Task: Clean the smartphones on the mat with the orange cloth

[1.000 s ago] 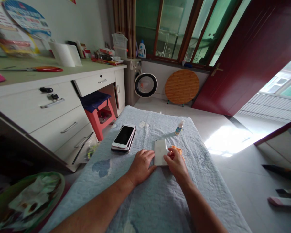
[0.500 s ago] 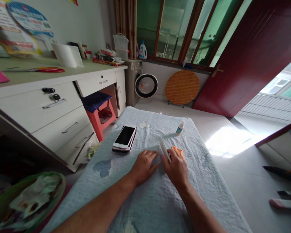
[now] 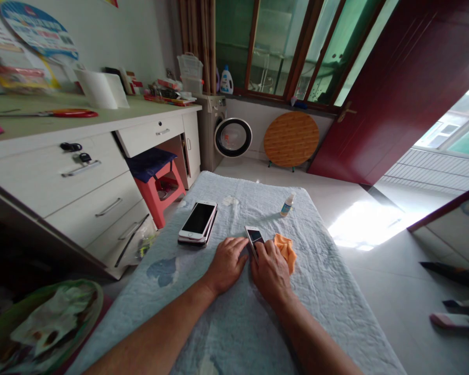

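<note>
A white-framed smartphone (image 3: 254,234) lies face up on the pale blue quilted cloth, its lower part hidden under my right hand (image 3: 270,268). That hand is closed over the phone, fingers on the screen side and thumb by its left edge. Flat on the cloth, fingers outstretched, my left hand (image 3: 227,264) is open, its fingertips close to the phone's left edge. An orange cloth (image 3: 285,251) lies crumpled just right of my right hand. Farther back stands a small spray bottle (image 3: 286,205). Left of my hands, a white phone (image 3: 197,221) rests on top of a darker one.
The cloth-covered table (image 3: 328,291) fills the middle. To the left are a white desk (image 3: 86,192), a red stool (image 3: 160,190) and a green-rimmed bin (image 3: 97,299). Behind are a washing machine with its door (image 3: 233,137) open and a round wooden tabletop (image 3: 291,139).
The smartphone in my right hand has gone from tilted on its edge to lying screen up. My right hand has shifted left, showing more of the orange cloth. My left hand has barely moved.
</note>
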Demonstrator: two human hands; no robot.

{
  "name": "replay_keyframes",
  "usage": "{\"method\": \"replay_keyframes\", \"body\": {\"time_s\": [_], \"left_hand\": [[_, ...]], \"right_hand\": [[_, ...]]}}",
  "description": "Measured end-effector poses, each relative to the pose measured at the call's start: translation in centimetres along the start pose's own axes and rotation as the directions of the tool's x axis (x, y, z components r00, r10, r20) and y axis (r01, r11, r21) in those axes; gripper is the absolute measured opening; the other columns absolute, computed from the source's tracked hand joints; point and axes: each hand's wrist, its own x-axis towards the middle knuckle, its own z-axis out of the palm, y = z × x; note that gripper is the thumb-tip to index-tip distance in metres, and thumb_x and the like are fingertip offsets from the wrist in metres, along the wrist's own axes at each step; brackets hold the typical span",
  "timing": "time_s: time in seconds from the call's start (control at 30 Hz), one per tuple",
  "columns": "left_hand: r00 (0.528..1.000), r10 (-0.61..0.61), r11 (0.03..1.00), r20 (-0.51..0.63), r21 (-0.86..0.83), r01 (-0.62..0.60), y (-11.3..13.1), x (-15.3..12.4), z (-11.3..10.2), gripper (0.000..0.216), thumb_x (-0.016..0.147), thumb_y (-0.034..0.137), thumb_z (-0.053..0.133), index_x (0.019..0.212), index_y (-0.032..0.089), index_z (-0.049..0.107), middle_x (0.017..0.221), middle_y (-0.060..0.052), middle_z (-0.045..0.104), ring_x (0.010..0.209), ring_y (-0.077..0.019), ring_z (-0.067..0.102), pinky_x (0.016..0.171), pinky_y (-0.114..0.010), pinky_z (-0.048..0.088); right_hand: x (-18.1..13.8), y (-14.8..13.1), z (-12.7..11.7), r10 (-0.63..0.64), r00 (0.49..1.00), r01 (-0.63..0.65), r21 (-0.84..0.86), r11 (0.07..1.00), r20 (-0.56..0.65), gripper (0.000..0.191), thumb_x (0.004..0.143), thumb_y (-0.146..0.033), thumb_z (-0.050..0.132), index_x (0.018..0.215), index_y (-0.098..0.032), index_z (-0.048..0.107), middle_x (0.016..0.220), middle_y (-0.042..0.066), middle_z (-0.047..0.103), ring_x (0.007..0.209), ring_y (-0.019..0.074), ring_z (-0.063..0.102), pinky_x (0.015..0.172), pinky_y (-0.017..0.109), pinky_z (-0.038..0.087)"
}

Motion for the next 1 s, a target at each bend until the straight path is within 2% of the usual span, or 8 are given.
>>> {"method": "replay_keyframes", "body": {"time_s": [0.27, 0.4, 0.5, 0.67, 0.8, 1.0], "left_hand": [[0.999, -0.028, 0.998, 0.041, 0.065, 0.025, -0.2, 0.1, 0.3, 0.038, 0.089, 0.030, 0.051, 0.126, 0.018, 0.054, 0.127, -0.008, 0.058, 0.116, -0.0260, 0.046, 0.101, -0.044, 0.037], [0.998, -0.050, 0.995, 0.050, 0.085, 0.045, -0.3, 0.1, 0.4, 0.037, 0.089, 0.024, 0.049, 0.125, 0.018, 0.054, 0.129, -0.007, 0.057, 0.117, -0.0249, 0.045, 0.104, -0.042, 0.036], [0.996, -0.064, 0.994, 0.057, 0.095, 0.058, -0.4, 0.2, 0.5, 0.037, 0.089, 0.022, 0.047, 0.125, 0.018, 0.054, 0.130, -0.006, 0.056, 0.118, -0.0246, 0.044, 0.104, -0.042, 0.035], [0.996, -0.067, 0.994, 0.055, 0.092, 0.062, -0.4, 0.1, 0.5, 0.039, 0.089, 0.019, 0.044, 0.126, 0.019, 0.054, 0.128, -0.006, 0.057, 0.118, -0.0240, 0.045, 0.103, -0.042, 0.037], [0.998, -0.051, 0.996, 0.025, 0.075, 0.049, -0.5, 0.1, 0.7, 0.041, 0.087, 0.014, 0.045, 0.126, 0.020, 0.054, 0.127, -0.006, 0.058, 0.116, -0.0235, 0.047, 0.102, -0.043, 0.038], [0.999, -0.037, 0.998, 0.029, 0.053, 0.036, -0.8, 0.0, 0.9, 0.044, 0.084, 0.010, 0.045, 0.127, 0.020, 0.053, 0.129, -0.004, 0.058, 0.116, -0.0242, 0.048, 0.101, -0.044, 0.039]], "right_hand": [[0.1, -0.1, 0.5, 0.008, 1.000, -0.008, -0.011, 1.000, 0.017, 0.010, 0.085, -0.024, 0.052, 0.093, -0.019, 0.057, 0.092, 0.005, 0.054, 0.084, 0.0195, 0.050, 0.075, 0.029, 0.034], [0.0, -0.1, 0.4, -0.006, 0.999, 0.006, 0.000, 1.000, 0.037, 0.012, 0.087, -0.029, 0.051, 0.089, -0.019, 0.058, 0.090, 0.005, 0.055, 0.085, 0.0195, 0.050, 0.077, 0.030, 0.035], [0.0, 0.2, 0.2, -0.008, 0.999, 0.008, 0.012, 1.000, 0.046, 0.017, 0.088, -0.033, 0.049, 0.091, -0.020, 0.059, 0.090, 0.005, 0.055, 0.086, 0.0195, 0.051, 0.077, 0.030, 0.036], [0.4, 0.7, -0.3, 0.078, 0.995, -0.082, -0.071, 0.994, -0.057, 0.033, 0.084, -0.043, 0.055, 0.106, -0.020, 0.058, 0.099, 0.009, 0.057, 0.097, 0.0247, 0.048, 0.085, 0.035, 0.035], [0.6, 0.6, 0.0, 0.125, 0.992, -0.124, -0.126, 0.984, -0.001, 0.045, 0.079, -0.053, 0.057, 0.109, -0.019, 0.055, 0.095, 0.010, 0.058, 0.090, 0.0269, 0.050, 0.080, 0.038, 0.035], [1.1, 0.5, 0.6, 0.133, 0.991, -0.131, -0.110, 0.985, 0.005, 0.041, 0.078, -0.045, 0.058, 0.109, -0.019, 0.053, 0.092, 0.009, 0.057, 0.088, 0.0257, 0.050, 0.079, 0.036, 0.033]]}}
